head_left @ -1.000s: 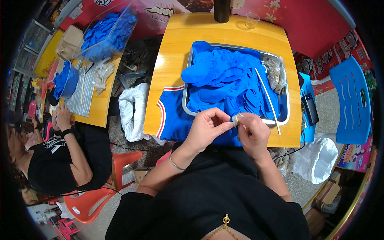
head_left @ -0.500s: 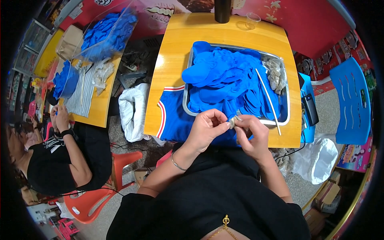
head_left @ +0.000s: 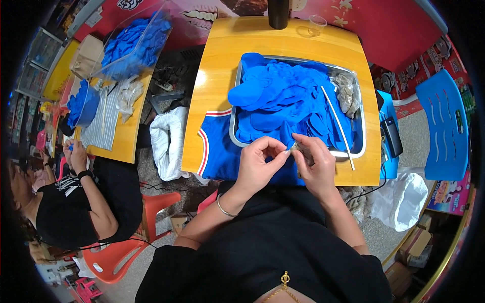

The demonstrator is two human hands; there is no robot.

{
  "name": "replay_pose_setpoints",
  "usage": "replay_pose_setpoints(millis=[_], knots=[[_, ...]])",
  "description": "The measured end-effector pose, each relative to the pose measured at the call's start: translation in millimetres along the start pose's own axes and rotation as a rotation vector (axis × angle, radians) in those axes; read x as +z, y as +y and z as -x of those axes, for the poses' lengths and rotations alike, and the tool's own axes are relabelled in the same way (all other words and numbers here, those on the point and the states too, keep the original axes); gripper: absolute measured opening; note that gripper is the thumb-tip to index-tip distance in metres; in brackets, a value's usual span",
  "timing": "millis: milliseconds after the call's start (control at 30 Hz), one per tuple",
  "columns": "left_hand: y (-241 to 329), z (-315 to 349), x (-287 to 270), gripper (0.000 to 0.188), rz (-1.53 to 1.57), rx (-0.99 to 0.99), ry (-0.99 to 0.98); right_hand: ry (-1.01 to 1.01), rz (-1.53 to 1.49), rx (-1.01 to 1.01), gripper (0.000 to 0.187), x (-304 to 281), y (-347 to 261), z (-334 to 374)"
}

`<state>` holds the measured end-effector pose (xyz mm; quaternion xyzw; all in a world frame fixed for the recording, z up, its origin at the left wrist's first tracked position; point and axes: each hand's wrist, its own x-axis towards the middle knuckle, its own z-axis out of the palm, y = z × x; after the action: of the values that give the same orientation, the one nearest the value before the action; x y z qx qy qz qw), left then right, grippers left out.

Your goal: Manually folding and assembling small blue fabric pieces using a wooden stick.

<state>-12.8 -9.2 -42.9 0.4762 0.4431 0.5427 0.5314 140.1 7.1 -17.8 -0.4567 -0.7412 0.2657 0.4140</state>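
Observation:
My left hand [head_left: 262, 162] is closed in a pinch on the lower end of a blue fabric piece [head_left: 286, 133] at the tray's near edge. Close beside it my right hand [head_left: 317, 162] is also closed, with a crumpled grey-beige scrap [head_left: 301, 148] between thumb and fingers. The fingertips of both hands nearly meet, and the exact grip on the blue piece is partly hidden. Just beyond them is a metal tray [head_left: 232, 132] heaped with flat, rounded blue fabric pieces [head_left: 283, 96]. A thin white stick [head_left: 337, 120] lies across the heap's right side.
Grey-beige crumpled material [head_left: 346, 95] fills the tray's right corner. A blue garment [head_left: 218, 154] lies partly under the tray. At the table's far edge stand a dark cylinder [head_left: 279, 14] and a clear cup [head_left: 317, 25]. A co-worker [head_left: 83, 197] sits at the left table.
My right hand's fingers have shifted slightly up and left, with the index finger now straighter. The pinched blue piece stays between my hands. The co-worker's hands have moved slightly.

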Motion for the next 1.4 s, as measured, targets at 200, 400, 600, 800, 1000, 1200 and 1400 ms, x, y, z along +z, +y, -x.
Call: replay_pose_setpoints(millis=[200, 400, 600, 800, 1000, 1200, 1400], knots=[[8, -5, 5, 0.006, -0.166, 0.14, 0.045, 0.073, 0.033, 0.03, 0.026, 4, -1, -1], [11, -6, 9, 0.005, -0.191, 0.164, 0.054, -0.004, -0.203, 0.198, 0.021, -4, 1, -6], [21, -4, 16, 0.007, -0.358, 0.239, 0.021, 0.067, -0.271, 0.181, 0.018, 8, 15, 0], [18, -5, 11, 0.016, -0.35, 0.266, 0.022, 0.061, -0.434, 0.306, 0.019, 7, 19, 1], [10, -7, 8, 0.04, 0.19, 0.009, 0.026, 0.016, -0.702, 0.302, 0.025, 1, 14, 1], [9, -7, 4, 0.038, 0.24, -0.064, -0.069, 0.008, -0.53, 0.251, 0.025, 1, 16, 4], [10, -4, 8, 0.042, 0.168, -0.048, -0.064, 0.087, -0.276, 0.127, 0.026, 9, 12, 10]])
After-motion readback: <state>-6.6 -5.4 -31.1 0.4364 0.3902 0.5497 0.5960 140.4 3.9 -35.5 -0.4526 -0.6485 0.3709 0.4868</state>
